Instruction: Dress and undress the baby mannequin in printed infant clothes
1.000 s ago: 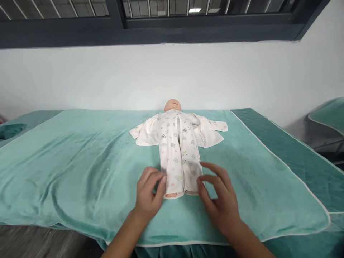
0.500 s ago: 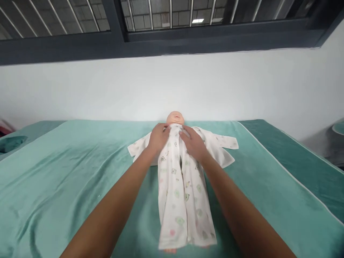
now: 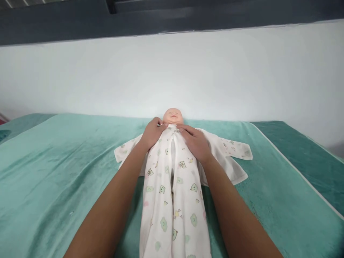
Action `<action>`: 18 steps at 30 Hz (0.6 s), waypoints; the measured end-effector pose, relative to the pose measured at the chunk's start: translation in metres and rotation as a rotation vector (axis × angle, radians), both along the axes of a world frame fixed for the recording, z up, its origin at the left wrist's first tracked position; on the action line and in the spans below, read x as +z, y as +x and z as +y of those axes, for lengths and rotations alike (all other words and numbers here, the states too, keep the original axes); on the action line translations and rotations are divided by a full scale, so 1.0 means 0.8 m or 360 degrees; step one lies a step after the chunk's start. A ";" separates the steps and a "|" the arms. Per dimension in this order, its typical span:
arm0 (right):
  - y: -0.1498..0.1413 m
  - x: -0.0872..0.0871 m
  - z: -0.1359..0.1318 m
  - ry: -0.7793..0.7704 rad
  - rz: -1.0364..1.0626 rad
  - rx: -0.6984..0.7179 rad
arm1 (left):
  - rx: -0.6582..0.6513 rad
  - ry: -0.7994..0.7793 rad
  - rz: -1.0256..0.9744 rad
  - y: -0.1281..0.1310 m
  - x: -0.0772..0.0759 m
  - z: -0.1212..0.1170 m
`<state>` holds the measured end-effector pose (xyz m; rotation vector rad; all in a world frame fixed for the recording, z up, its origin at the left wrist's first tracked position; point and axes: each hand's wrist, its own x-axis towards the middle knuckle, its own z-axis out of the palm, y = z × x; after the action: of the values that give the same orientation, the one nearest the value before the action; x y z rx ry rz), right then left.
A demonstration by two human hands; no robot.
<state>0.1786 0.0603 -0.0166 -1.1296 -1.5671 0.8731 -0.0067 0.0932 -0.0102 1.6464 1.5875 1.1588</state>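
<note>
White garment [image 3: 185, 179], green-printed, parted down middle.

hands [image 3: 153, 133] [image 3: 196, 143]: 2 | doll [image 3: 172, 116]: 1 | printed sleeves [image 3: 238, 149] [image 3: 125, 148]: 2 | light green blanket [image 3: 72, 157]: 1

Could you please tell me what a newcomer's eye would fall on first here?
Probably the doll's head, near the middle, against the white wall. Just below it, the left hand and right hand are at the top of the white printed trousers. These run down the centre to the bottom edge, over the green blanket.
</note>
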 end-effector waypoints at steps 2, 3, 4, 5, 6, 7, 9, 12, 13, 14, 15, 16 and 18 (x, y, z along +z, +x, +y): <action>0.002 -0.003 0.003 0.0000 0.0031 -0.0048 | 0.0053 0.0043 0.0001 -0.001 -0.006 0.006; 0.004 -0.006 0.006 0.0012 0.0027 -0.0070 | 0.0064 0.0058 -0.0009 -0.002 -0.009 0.009; 0.006 -0.008 0.009 0.0031 0.0010 -0.0100 | 0.0065 0.0066 -0.0028 -0.003 -0.011 0.011; 0.008 -0.011 0.012 0.0048 -0.0019 -0.0142 | 0.0052 0.0066 -0.0058 -0.003 -0.013 0.012; 0.011 -0.014 0.016 0.0050 -0.0056 -0.0185 | 0.0030 0.0057 -0.0092 -0.004 -0.014 0.012; 0.013 -0.016 0.021 0.0036 -0.0098 -0.0221 | 0.0002 0.0038 -0.0123 -0.004 -0.015 0.011; 0.018 -0.018 0.029 -0.0039 -0.0160 -0.0226 | -0.0047 -0.0006 -0.0147 -0.004 -0.013 0.007; 0.024 -0.014 0.037 -0.0135 -0.0166 -0.0108 | -0.0061 -0.0061 -0.0088 -0.003 -0.009 -0.002; 0.026 -0.012 0.039 -0.0152 -0.0181 -0.0065 | -0.0061 -0.0072 -0.0062 -0.003 -0.007 -0.005; 0.029 -0.009 0.041 -0.0172 -0.0214 -0.0025 | -0.0064 -0.0080 -0.0036 -0.004 -0.005 -0.007; 0.031 -0.007 0.042 -0.0194 -0.0263 0.0014 | -0.0064 -0.0088 -0.0008 -0.004 -0.004 -0.010; 0.033 -0.005 0.043 -0.0216 -0.0318 0.0057 | -0.0065 -0.0096 0.0021 -0.005 -0.003 -0.012; 0.036 -0.004 0.045 -0.0222 -0.0395 0.0129 | -0.0065 -0.0117 0.0081 -0.007 0.000 -0.015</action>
<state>0.2072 0.0966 -0.0200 -1.3218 -1.7867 0.9355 -0.0121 0.0812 -0.0103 1.6647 1.6009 1.0331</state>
